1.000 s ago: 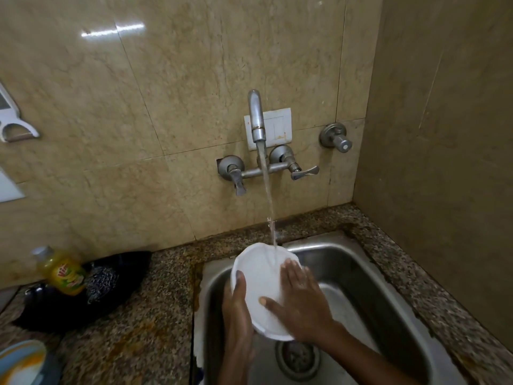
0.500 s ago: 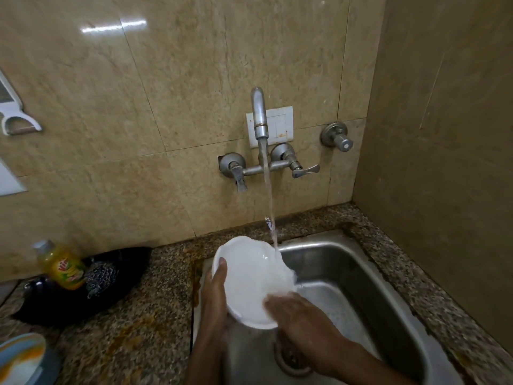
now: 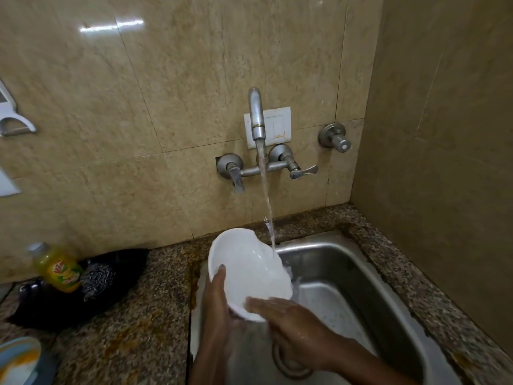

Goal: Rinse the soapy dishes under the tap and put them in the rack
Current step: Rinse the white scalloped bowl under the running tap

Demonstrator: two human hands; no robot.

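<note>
While water runs from the wall-mounted tap (image 3: 256, 118), a white bowl (image 3: 247, 273) is held tilted over the left part of the steel sink (image 3: 361, 276), with the stream (image 3: 268, 207) striking its right rim. The bowl is gripped at its left edge by the left hand (image 3: 219, 307), thumb laid inside the rim. The right hand (image 3: 291, 326) is laid against the lower inside of the bowl with fingers extended, holding nothing; it is blurred. A drain (image 3: 291, 365) is partly seen beneath the right wrist. On the speckled granite counter (image 3: 133, 343) to the left, a yellow dish-soap bottle (image 3: 57, 266) is seen beside a steel scrubber (image 3: 97, 279) in a black tray (image 3: 83, 295); its label cannot be read with certainty. A white switch plate (image 3: 277, 126) is mounted behind the spout.
</note>
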